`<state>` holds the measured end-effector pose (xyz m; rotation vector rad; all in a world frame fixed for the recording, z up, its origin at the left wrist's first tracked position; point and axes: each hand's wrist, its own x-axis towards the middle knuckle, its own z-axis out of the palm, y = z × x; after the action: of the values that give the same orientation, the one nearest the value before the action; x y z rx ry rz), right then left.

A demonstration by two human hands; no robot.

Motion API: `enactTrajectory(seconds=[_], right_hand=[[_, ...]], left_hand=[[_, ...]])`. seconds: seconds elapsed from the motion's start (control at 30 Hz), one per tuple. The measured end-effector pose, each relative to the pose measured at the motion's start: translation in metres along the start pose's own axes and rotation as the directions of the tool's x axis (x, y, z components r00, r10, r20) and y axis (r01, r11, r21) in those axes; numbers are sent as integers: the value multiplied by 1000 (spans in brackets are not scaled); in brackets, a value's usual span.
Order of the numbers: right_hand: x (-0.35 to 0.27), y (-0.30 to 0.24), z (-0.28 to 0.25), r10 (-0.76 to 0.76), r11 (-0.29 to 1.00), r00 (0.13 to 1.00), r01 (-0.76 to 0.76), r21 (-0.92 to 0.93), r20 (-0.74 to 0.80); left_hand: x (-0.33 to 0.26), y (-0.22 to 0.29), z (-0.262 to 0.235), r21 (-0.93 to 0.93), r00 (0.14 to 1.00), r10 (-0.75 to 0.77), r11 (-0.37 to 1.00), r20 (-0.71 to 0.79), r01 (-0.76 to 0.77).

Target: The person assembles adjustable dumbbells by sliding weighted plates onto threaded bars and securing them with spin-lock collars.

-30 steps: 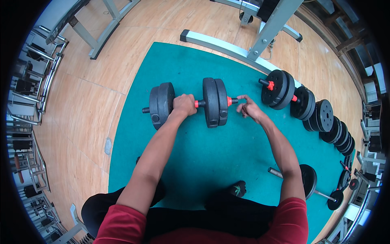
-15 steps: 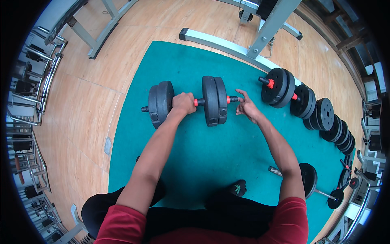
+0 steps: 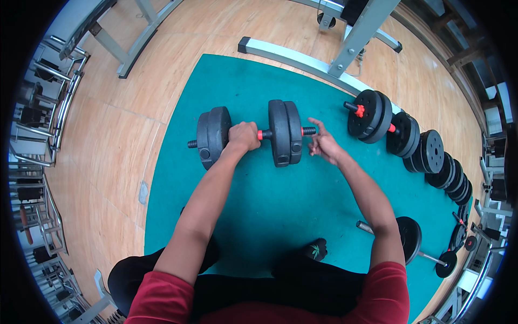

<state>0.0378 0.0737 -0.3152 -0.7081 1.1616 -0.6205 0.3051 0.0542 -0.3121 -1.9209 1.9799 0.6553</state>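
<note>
A black dumbbell (image 3: 285, 132) with a red-sleeved handle lies on a teal mat (image 3: 280, 216). It carries one pair of plates on the right and another pair (image 3: 213, 135) on the left. My left hand (image 3: 244, 136) is closed around the handle between them. My right hand (image 3: 324, 146) hovers just off the bare threaded right end of the bar (image 3: 307, 130). Its index finger is raised and the other fingers are curled, which hides anything inside.
A second black dumbbell (image 3: 377, 116) with red collars and a row of loose plates (image 3: 437, 156) line the mat's right edge. A short bar with one plate (image 3: 407, 237) lies near my right elbow. A grey machine frame (image 3: 302, 56) crosses behind, and racks (image 3: 48, 124) stand left.
The red collar that sat on the bar's right end no longer shows there. My right hand has drawn back from that end. The left hand kept its grip.
</note>
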Motion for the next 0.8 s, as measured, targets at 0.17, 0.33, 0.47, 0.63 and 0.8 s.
enactTrajectory(seconds=[0.17,0.33,0.47,0.63,0.8], right_hand=[[11,27,-31,-34,998,998,31,55,49],[0,18,-15,-57,994,994,65,90,-92],[9,21,-23,36,997,998,-34,65,-41],[-11,13,-7,-597,186,797,251,-950,94],[10,16,9,-601,-420,682,174,-891,417]], left_hand=[[-1,1,3,-5,1000,18,1000,-19,-18],[1,1,4,-3,1000,-5,1000,5,5],[1,0,4,-3,1000,-1,1000,1,1],[0,0,0,-6,1000,-1,1000,10,1],[0,2,-1,-6,1000,-3,1000,17,4]])
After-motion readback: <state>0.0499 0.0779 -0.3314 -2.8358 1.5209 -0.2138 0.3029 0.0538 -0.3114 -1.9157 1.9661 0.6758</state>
